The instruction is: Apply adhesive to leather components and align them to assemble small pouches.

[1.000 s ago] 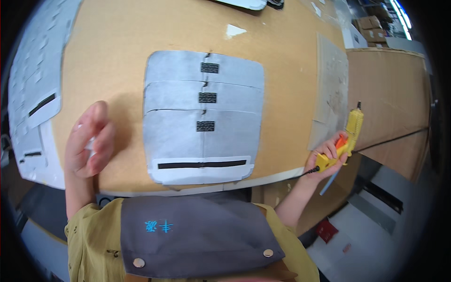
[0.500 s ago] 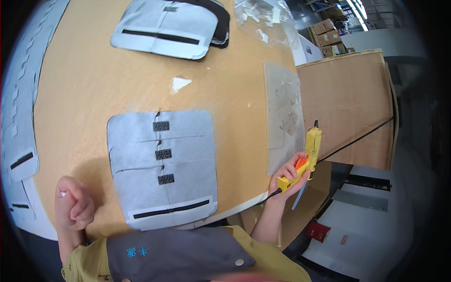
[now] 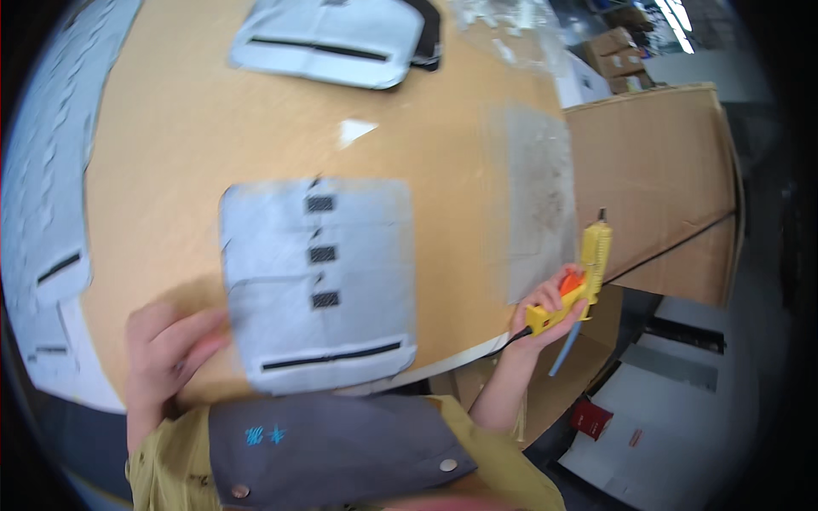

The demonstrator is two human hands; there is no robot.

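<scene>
A light grey fabric panel [image 3: 358, 272] lies flat in front of me, with several black patches down its middle and a black strip along its near edge. My left hand [image 3: 166, 345] is at the panel's left edge, thumb and forefinger reaching to it; blur hides whether they grip it. My right hand [image 3: 550, 307] is wrapped round a yellow hot glue gun [image 3: 595, 255] with an orange trigger. Its nozzle points away from me, past the table's right edge. A blue glue stick [image 3: 564, 349] hangs from its back end, and a black cord runs from the handle.
Another grey panel [image 3: 332, 47] lies on black pieces at the far side. Grey panels [image 3: 47, 196] overlap along the left. A white scrap [image 3: 356, 131], a stained clear sheet [image 3: 538, 187] and a plastic bag [image 3: 511, 25] lie on the table. An open cardboard box [image 3: 656, 187] stands right.
My left hand has gone from a loose fist beside the panel to its left edge, fingers reaching out. The view has shifted slightly; the glue gun stays in my right hand.
</scene>
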